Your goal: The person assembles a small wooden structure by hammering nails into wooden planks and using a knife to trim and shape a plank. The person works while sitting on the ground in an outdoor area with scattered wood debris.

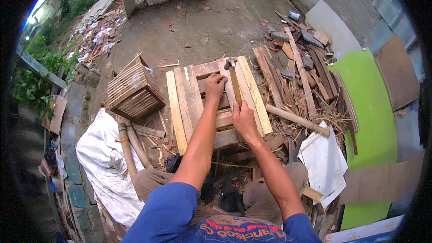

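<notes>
My right hand [244, 118] is closed round the lower end of a hammer [235, 83] with a wooden handle. Its metal head lies over the far end of a wooden slat, right of my left hand [215, 87]. The left fingers are pinched together above the slatted wooden panel [254, 94]; whatever they hold, if anything, is too small to make out. Light and darker slats run lengthwise across short crosspieces [207, 69], with a gap showing near the middle. The panel rests in front of my knees on a support mostly hidden beneath it.
A slatted wooden crate [137, 87] stands at the left, near a white sack [108, 162]. Right of the panel lie a round wooden pole [297, 120], scrap planks [299, 72], straw and a white sheet [324, 164]. A bright green panel [366, 108] is farther right.
</notes>
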Tool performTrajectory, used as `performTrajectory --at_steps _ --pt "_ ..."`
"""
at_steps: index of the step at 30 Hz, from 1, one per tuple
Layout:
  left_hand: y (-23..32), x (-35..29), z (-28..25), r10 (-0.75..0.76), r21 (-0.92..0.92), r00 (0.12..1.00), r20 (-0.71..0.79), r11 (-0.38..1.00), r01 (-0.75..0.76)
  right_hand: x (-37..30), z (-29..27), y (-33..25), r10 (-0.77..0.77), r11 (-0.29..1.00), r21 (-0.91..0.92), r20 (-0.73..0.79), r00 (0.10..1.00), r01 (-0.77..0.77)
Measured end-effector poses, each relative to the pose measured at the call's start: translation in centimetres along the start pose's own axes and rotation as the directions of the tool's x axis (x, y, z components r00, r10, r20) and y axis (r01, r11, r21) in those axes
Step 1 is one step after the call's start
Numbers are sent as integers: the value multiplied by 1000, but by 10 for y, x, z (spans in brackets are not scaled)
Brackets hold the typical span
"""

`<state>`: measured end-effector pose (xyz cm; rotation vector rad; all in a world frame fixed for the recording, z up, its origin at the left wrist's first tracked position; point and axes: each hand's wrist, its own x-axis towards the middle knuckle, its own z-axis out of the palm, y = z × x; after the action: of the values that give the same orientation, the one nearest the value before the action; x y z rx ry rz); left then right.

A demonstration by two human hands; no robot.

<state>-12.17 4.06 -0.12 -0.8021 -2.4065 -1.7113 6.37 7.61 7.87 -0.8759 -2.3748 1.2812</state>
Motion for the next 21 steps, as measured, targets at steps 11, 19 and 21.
performTrajectory --at_steps 11,19,21 --pt "-6 10 -2 62 93 994 -86 994 -54 12 6 -5 31 994 -106 63 998 -24" --pt "0 10 -1 61 89 996 -57 995 -56 16 1 -9 35 986 -165 63 997 -24" --pt "1 10 -1 74 109 995 -68 992 -66 18 2 -6 42 983 -183 64 997 -29"
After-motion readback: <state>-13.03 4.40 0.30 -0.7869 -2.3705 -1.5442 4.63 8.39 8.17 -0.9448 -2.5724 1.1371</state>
